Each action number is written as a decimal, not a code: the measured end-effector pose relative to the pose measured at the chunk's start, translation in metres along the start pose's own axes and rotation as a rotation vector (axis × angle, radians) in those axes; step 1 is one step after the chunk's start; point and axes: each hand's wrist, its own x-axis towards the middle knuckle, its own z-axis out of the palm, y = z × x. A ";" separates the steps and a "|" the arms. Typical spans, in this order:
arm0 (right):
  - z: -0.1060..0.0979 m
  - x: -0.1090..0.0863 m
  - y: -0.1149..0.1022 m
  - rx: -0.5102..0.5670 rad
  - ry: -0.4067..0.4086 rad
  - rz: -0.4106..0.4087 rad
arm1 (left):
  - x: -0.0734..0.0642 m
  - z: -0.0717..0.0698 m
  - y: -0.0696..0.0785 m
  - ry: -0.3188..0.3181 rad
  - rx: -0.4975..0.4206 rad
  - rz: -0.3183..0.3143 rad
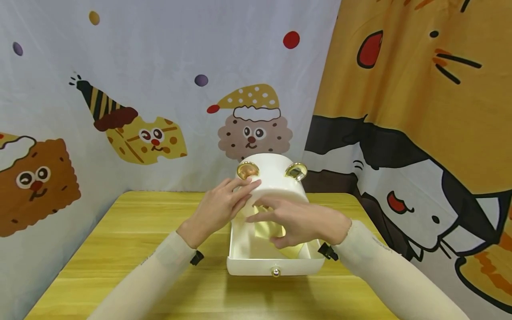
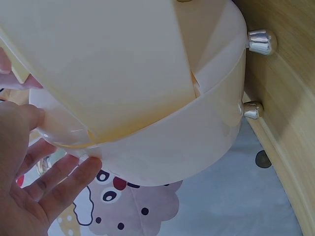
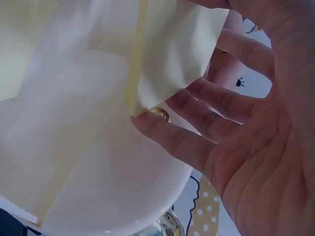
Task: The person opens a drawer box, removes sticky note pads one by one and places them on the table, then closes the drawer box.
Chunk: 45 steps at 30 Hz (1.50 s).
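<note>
A white storage box with a rounded back and gold ear-shaped trims stands on the table, its drawer pulled out toward me. My left hand rests its fingers, mostly extended, on the box's left side near one ear; in the left wrist view its fingertips touch the white shell. Over the drawer, my right hand holds a pale yellow note pad by its edges, thumb on one side and fingers along the other. Another yellow paper piece lies in the drawer.
The box stands on a yellow wood-grain table, with short shiny feet under it. A small round knob sticks out from the drawer front. Cartoon-printed cloth hangs behind the table and along its right side.
</note>
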 end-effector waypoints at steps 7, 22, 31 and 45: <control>-0.003 -0.009 0.002 0.005 0.086 -0.013 | 0.001 0.001 0.001 -0.006 0.009 0.008; -0.014 -0.032 0.000 0.076 0.075 0.084 | 0.000 0.002 0.000 -0.011 0.021 -0.003; -0.015 -0.044 0.004 0.110 0.081 0.126 | 0.000 0.001 0.001 -0.008 0.016 -0.003; -0.013 -0.067 0.012 0.115 0.115 0.220 | 0.001 0.002 0.000 -0.010 0.010 -0.007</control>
